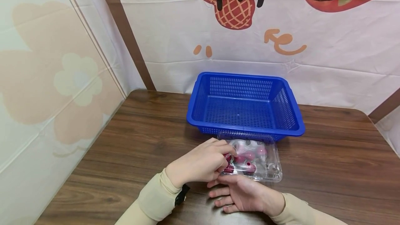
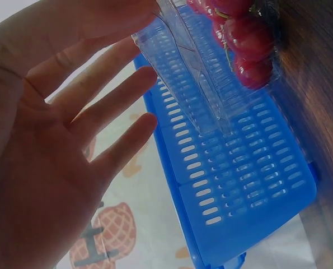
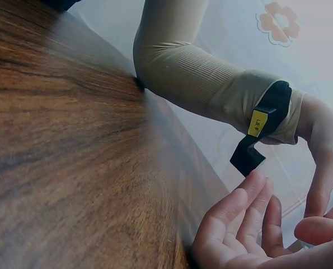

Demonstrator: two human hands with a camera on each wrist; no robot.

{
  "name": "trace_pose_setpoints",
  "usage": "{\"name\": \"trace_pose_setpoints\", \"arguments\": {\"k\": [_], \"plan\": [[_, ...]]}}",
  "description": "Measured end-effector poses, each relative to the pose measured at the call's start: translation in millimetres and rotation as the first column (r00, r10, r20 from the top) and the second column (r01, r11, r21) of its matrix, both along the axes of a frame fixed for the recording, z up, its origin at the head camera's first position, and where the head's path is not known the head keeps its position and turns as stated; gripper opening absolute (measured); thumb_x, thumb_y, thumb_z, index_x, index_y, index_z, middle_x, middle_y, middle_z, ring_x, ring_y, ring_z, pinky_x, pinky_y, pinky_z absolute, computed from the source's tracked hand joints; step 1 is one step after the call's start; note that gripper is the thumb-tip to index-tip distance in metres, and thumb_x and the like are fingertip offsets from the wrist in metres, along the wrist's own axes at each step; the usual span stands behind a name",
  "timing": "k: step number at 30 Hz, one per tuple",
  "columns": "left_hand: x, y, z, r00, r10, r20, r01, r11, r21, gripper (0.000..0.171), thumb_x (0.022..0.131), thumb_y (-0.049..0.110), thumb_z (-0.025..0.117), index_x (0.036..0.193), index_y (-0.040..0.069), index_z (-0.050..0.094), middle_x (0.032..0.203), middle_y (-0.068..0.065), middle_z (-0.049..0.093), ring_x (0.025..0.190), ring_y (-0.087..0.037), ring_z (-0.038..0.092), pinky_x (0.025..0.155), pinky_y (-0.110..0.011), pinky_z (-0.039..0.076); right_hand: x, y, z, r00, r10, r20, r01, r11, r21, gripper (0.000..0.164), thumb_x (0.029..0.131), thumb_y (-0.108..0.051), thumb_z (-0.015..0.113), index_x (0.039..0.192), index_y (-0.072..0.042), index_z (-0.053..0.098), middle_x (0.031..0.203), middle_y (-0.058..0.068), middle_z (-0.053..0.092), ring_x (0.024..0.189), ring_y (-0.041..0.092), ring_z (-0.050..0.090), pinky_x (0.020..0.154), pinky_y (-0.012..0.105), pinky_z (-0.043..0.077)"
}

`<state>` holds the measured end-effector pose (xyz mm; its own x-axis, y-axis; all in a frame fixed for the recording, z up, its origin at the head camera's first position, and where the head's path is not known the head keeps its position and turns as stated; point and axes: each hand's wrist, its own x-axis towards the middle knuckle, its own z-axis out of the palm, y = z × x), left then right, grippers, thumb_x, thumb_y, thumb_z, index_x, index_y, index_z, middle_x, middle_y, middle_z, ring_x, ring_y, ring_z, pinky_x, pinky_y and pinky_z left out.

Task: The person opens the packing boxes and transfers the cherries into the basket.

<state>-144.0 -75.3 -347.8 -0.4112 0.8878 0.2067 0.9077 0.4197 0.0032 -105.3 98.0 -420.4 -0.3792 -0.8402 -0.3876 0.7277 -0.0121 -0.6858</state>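
A clear plastic box [image 1: 271, 164] of glossy red fruits [image 1: 249, 167] lies on the table in front of the blue basket. My left hand [image 1: 200, 162] is over the box's left end, its fingers bent down at the edge. In the left wrist view, the thumb and a finger of the left hand [image 2: 54, 129] pinch the clear plastic edge [image 2: 197, 78], while the other fingers stand apart. Round red fruits [image 2: 249, 38] with thin green stems show there through the plastic. My right hand [image 1: 245, 195] is by the box's near left corner, fingers loosely spread, holding nothing visible.
A blue slotted basket [image 1: 239, 127] stands directly behind the box, with its floor showing. Brown wood-grain table [image 1: 125, 152] extends on both sides. A printed cloth [image 1: 165, 23] hangs behind the table, and another panel [image 1: 47, 79] borders it on the left.
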Motion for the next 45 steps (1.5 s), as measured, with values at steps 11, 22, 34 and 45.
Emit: {"name": "trace_pose_setpoints", "arguments": {"k": [11,22,34,45], "plan": [[2.2,2.0,-1.2,1.000,0.005,0.014,-0.005,1.000,-0.017,0.010,0.066,0.013,0.068,0.061,0.021,0.066,0.107,0.008,0.064,0.100,-0.006,0.052,0.088,-0.026,0.044,-3.4,1.1,-0.1,0.999,0.040,0.021,-0.040,0.999,-0.016,0.037,0.094,-0.039,0.036,0.118,-0.015,0.051,0.103,-0.006,0.064,0.090,0.011,0.059,0.075,0.024,0.050],[3.8,5.5,-3.6,0.998,-0.009,-0.055,0.008,1.000,-0.021,0.009,0.064,0.009,0.065,0.066,0.018,0.066,0.093,0.009,0.062,0.089,-0.010,0.053,0.081,-0.024,0.047,-0.9,0.5,-1.7,0.984,-0.061,0.165,0.084,0.987,-0.134,0.024,0.097,-0.029,0.037,0.098,-0.017,0.058,0.091,-0.012,0.061,0.083,0.001,0.054,0.080,0.016,0.044],[3.4,5.4,-5.1,0.998,-0.014,-0.064,0.013,1.000,-0.008,0.005,0.063,0.016,0.068,0.065,0.018,0.064,0.093,0.008,0.061,0.090,-0.011,0.052,0.082,-0.024,0.046,1.1,3.6,-2.4,0.950,-0.261,0.173,0.264,0.965,0.006,0.013,0.092,-0.022,0.051,0.090,-0.019,0.064,0.085,-0.010,0.065,0.079,0.000,0.058,0.073,0.014,0.047],[6.9,5.1,-4.8,0.998,0.001,-0.061,-0.001,1.000,0.000,0.005,0.066,0.014,0.069,0.066,0.017,0.066,0.093,0.009,0.063,0.091,-0.010,0.053,0.081,-0.025,0.047,3.8,5.5,-2.3,0.930,-0.324,0.176,0.320,0.946,0.048,0.018,0.092,-0.020,0.053,0.088,-0.019,0.071,0.082,-0.009,0.072,0.077,-0.003,0.062,0.067,0.008,0.047]]}}
